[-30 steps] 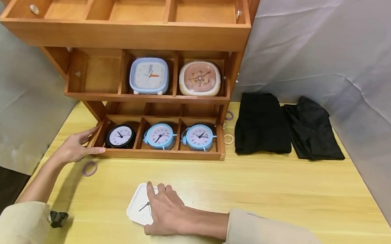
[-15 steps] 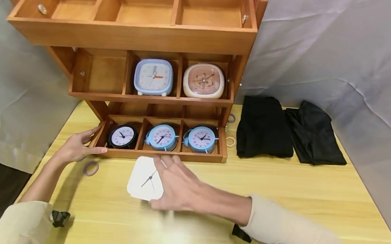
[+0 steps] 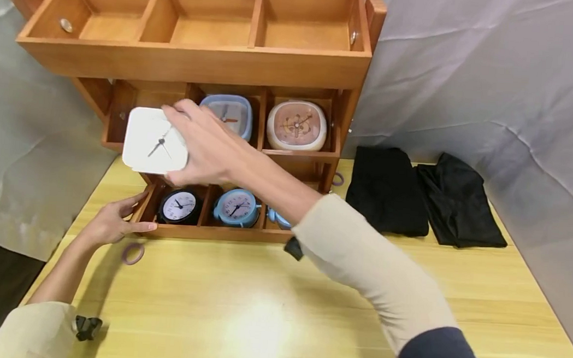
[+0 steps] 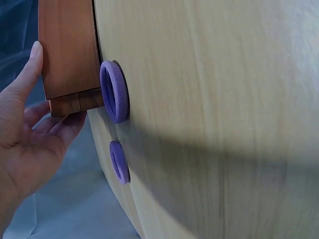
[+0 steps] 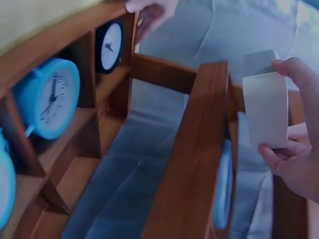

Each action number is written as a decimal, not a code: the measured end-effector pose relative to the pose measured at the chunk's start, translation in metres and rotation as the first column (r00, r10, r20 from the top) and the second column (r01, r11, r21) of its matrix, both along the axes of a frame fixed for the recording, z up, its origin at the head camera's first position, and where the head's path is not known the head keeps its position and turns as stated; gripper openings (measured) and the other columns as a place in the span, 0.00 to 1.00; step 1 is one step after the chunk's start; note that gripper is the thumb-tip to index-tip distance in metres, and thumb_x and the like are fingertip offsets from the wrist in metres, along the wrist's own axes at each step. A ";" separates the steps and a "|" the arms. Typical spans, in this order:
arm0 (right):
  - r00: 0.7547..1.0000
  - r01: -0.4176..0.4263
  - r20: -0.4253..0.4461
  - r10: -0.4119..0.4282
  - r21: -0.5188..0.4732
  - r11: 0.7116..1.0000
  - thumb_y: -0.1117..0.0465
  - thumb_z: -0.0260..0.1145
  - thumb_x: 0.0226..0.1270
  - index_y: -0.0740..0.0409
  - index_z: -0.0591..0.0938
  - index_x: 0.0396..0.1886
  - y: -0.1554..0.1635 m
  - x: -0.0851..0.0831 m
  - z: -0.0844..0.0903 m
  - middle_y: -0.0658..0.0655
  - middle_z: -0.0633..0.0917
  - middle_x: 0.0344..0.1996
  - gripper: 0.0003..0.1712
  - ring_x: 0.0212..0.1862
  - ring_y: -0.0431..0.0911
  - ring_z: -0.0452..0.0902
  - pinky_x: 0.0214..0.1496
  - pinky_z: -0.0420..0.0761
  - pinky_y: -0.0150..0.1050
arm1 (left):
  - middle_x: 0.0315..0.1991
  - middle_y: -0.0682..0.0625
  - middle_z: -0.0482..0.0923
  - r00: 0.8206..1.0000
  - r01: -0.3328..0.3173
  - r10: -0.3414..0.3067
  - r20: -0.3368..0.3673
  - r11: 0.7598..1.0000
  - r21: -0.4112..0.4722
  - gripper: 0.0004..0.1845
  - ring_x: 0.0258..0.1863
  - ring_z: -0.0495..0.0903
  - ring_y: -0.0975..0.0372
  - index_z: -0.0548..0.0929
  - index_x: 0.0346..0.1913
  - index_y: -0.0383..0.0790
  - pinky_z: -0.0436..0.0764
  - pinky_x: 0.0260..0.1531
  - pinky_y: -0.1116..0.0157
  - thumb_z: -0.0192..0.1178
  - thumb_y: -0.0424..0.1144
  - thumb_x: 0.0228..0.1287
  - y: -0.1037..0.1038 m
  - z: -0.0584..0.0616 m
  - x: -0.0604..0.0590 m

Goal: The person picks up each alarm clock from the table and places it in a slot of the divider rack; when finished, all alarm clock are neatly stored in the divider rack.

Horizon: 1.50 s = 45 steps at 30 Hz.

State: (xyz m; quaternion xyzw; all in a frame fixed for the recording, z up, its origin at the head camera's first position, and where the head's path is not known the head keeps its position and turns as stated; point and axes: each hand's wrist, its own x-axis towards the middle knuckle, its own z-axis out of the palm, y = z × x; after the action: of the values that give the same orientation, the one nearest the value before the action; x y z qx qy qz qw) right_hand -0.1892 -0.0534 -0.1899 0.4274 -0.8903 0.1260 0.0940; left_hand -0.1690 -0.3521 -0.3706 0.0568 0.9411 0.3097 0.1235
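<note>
My right hand [image 3: 207, 144] holds a white square clock [image 3: 143, 145] by its right side, face up toward the head camera. The clock is in front of the left compartment of the middle tier and overlaps it in the head view. In the right wrist view, thumb and fingers grip the clock's white body [image 5: 266, 109] from opposite sides. My left hand [image 3: 108, 223] grips the lower left corner of the wooden shelf [image 3: 190, 66], thumb along the front and fingers around the side. A blue-framed clock [image 3: 241, 110] is partly hidden behind the right hand.
A pink-faced clock [image 3: 297, 126] sits in the middle tier's right compartment. The bottom tier holds a black clock [image 3: 178, 206] and two light blue clocks, one [image 3: 237, 208] in the middle. A purple hair tie [image 3: 133, 253] lies near the left hand; black cloths [image 3: 386, 190] lie right of the shelf.
The right hand has lifted the white clock from the table and carried it up and left to the middle tier. The left hand has stayed on the shelf corner.
</note>
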 end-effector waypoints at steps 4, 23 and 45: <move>0.999 0.032 0.005 -0.033 0.057 0.998 0.35 0.66 0.52 0.58 0.54 0.74 -0.027 -0.025 0.002 0.57 0.61 0.71 0.57 0.69 0.43 0.61 0.72 0.58 0.29 | 0.68 0.24 0.54 1.000 -0.005 0.005 0.004 1.000 0.003 0.53 0.65 0.58 0.31 0.47 0.75 0.38 0.62 0.60 0.37 0.66 0.56 0.56 -0.001 -0.004 0.004; 0.976 0.156 0.123 -0.182 0.195 0.968 0.38 0.67 0.55 0.52 0.42 0.77 -0.072 -0.064 0.006 0.50 0.44 0.77 0.61 0.77 0.40 0.42 0.75 0.43 0.25 | 0.70 0.27 0.53 1.000 -0.020 0.021 -0.014 0.998 0.064 0.52 0.67 0.55 0.32 0.48 0.75 0.36 0.60 0.62 0.36 0.66 0.54 0.56 0.001 -0.004 0.001; 0.962 0.199 0.108 -0.251 0.351 0.915 0.32 0.52 0.64 0.43 0.38 0.77 -0.075 -0.074 -0.001 0.42 0.40 0.77 0.52 0.77 0.39 0.37 0.77 0.28 0.43 | 0.69 0.27 0.54 0.999 -0.050 0.050 0.002 0.995 0.089 0.52 0.68 0.57 0.34 0.50 0.75 0.38 0.61 0.63 0.39 0.69 0.52 0.54 -0.005 -0.006 -0.001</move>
State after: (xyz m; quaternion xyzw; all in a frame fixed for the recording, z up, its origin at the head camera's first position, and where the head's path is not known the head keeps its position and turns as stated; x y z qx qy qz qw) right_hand -0.2628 -0.1287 -0.1912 0.3208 -0.9465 -0.0075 -0.0342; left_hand -0.1696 -0.3575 -0.3762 0.0387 0.9274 0.3544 0.1130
